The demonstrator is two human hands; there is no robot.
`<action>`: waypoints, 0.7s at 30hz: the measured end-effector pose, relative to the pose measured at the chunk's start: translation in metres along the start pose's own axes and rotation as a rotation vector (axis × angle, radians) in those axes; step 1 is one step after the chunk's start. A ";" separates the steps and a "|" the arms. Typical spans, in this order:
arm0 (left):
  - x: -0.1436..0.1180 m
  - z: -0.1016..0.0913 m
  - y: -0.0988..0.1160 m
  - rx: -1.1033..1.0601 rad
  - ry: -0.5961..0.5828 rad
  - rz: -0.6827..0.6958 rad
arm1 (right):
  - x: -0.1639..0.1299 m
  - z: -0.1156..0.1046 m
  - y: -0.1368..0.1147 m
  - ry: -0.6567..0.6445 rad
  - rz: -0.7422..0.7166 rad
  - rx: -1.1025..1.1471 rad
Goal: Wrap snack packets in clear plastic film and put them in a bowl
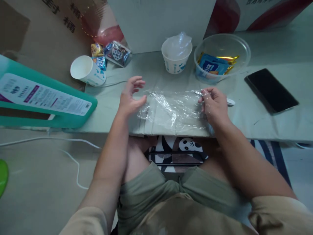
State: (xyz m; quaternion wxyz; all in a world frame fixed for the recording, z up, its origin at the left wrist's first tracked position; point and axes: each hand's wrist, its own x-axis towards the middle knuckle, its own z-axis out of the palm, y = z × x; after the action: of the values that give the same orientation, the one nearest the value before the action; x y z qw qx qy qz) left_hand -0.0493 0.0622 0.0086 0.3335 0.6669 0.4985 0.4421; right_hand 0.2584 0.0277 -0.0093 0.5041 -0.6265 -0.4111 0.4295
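A sheet of clear plastic wrap (174,109) lies spread and crinkled on a low pale green surface (256,120) in front of me. My left hand (130,98) rests at its left edge with the fingers apart and the thumb on the film. My right hand (213,104) pinches the upper right corner of the wrap between its fingertips. A small white object (230,102) lies just right of that hand.
Behind the wrap stand a paper cup lined with plastic (176,55) and a clear bowl of wrapped snacks (221,58). An empty paper cup (87,70) lies tipped at left near snack packets (117,53). A teal box (44,96) sits far left, a black phone (271,89) right.
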 end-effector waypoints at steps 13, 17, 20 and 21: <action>0.023 0.018 -0.015 0.044 -0.081 -0.058 | 0.000 -0.001 0.002 -0.007 -0.013 -0.040; 0.023 0.022 -0.016 0.063 -0.075 -0.078 | -0.001 0.000 0.001 -0.011 -0.011 -0.037; 0.019 0.017 -0.011 -0.023 0.052 -0.008 | -0.001 -0.001 -0.001 -0.004 -0.004 -0.040; 0.016 0.013 -0.009 -0.052 0.093 0.014 | 0.000 -0.001 -0.001 0.002 -0.006 -0.045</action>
State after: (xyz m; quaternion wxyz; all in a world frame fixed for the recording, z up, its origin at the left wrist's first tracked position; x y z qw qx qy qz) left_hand -0.0390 0.0801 0.0004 0.3242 0.6403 0.4973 0.4876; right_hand 0.2593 0.0274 -0.0083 0.4917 -0.6366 -0.4221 0.4181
